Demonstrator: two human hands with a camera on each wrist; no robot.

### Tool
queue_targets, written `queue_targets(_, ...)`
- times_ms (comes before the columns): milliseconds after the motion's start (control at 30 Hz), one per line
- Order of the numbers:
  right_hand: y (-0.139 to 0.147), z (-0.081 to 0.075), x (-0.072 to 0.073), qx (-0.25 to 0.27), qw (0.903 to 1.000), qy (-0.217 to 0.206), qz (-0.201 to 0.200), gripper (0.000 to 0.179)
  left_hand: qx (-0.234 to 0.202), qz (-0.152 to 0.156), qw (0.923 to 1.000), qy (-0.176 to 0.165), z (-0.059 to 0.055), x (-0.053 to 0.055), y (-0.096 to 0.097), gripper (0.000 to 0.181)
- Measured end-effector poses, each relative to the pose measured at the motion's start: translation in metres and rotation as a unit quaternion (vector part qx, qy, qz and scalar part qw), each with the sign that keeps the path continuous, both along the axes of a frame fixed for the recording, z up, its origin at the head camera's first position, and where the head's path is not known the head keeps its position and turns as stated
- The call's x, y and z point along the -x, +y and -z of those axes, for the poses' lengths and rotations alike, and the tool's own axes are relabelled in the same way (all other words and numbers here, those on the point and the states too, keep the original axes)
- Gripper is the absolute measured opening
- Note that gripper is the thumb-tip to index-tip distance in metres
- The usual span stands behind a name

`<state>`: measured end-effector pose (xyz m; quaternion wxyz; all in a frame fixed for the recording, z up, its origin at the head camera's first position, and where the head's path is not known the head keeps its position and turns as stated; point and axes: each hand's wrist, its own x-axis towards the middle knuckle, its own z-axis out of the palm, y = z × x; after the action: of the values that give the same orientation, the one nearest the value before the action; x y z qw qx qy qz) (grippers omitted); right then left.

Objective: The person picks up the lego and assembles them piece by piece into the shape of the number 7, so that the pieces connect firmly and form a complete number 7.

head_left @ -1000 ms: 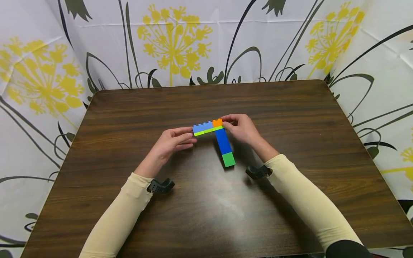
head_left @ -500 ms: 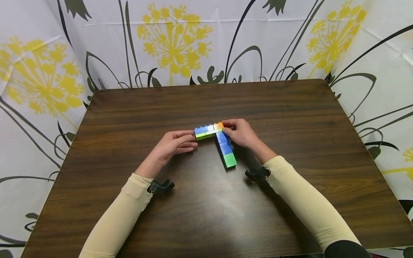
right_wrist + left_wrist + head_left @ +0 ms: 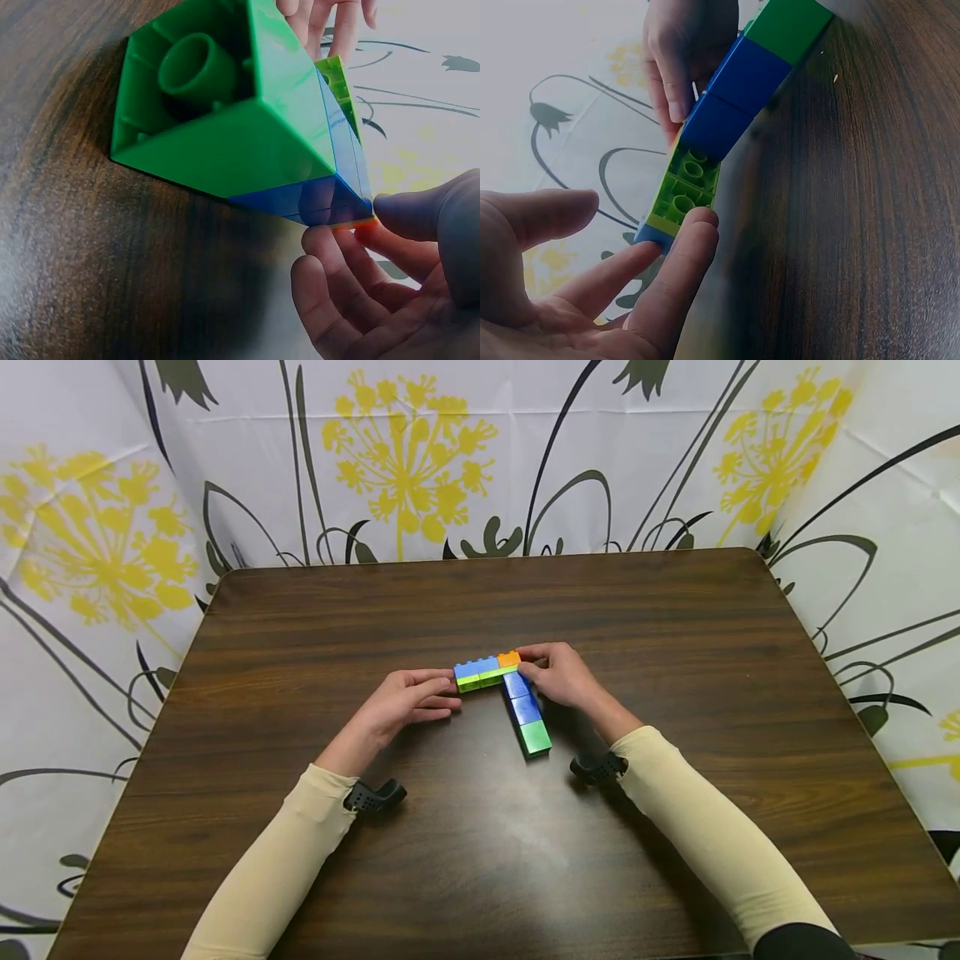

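Toy building bricks are joined into an angled shape in the head view. Its upper bar has a light blue brick (image 3: 477, 668) and an orange brick (image 3: 509, 658) over lime green bricks (image 3: 469, 683). A leg of dark blue bricks (image 3: 523, 702) runs from the bar's right end to a green brick (image 3: 536, 737). My right hand (image 3: 562, 677) pinches the orange corner between thumb and fingers. My left hand (image 3: 401, 706) has its fingertips at the bar's left end, fingers extended. In the left wrist view, the thumb (image 3: 559, 214) stands apart from the bricks. The green brick's hollow underside (image 3: 199, 67) faces the right wrist camera.
A dark wood-grain table (image 3: 300, 618) lies under the hands. Behind it hangs a white curtain (image 3: 262, 443) with yellow and grey plant prints. Black wrist mounts (image 3: 375, 795) jut out below both cream sleeves (image 3: 277, 864).
The brick shape and my right hand have shifted slightly towards me. The bar has tilted, so more of its lime front shows. The left hand has followed a little, fingers still extended.
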<state>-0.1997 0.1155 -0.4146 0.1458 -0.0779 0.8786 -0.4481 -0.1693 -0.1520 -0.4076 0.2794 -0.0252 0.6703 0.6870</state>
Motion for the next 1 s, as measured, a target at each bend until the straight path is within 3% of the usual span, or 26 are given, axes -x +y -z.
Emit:
queue_targets(267, -0.0013, 0.0024, -0.0002, -0.018, 0.9997, 0.006, -0.012, 0.038, 0.009, -0.001, 0.9999, -0.014, 0.0032, -0.0009, -0.0011, 0.046)
queue_targets(1000, -0.0012, 0.0054, 0.0010, -0.027, 0.9996, 0.004, -0.011, 0.038, 0.018, 0.017, 0.9997, -0.005, 0.0034, -0.0014, -0.0026, 0.050)
